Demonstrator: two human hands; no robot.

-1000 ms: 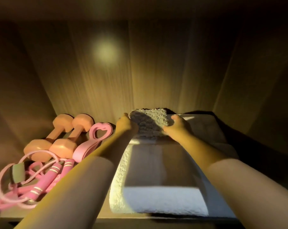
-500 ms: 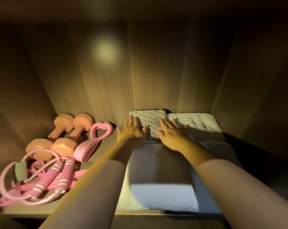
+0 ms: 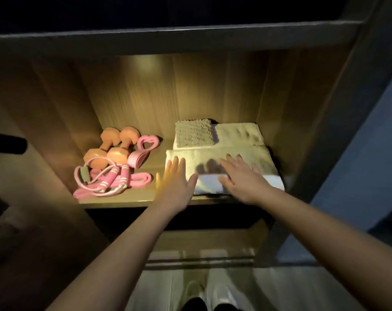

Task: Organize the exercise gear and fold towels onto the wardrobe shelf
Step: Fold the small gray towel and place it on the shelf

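Spreading released fingers point(image 3: 175, 166), left hand point(image 3: 176, 189) and right hand point(image 3: 243, 182) face three towels point(image 3: 249, 153), two dumbbells point(image 3: 111, 145).

The wardrobe shelf point(image 3: 123, 198) is light brown with a fine wood grain. The folded towel point(image 3: 213, 157) is white. Behind the folded towel lie a grey cloth point(image 3: 194, 134) with a knobbly ribbed weave and a second towel point(image 3: 237, 134), also white. Left of the folded towel, the dumbbells point(image 3: 115, 154) are peach-orange, the heart-ended band point(image 3: 145, 147) pink, and the skipping rope point(image 3: 141, 179) pink with white-striped handles point(image 3: 124, 176).

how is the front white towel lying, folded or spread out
Folded: the white towel shows a thick doubled front edge and a neat rectangular shape.
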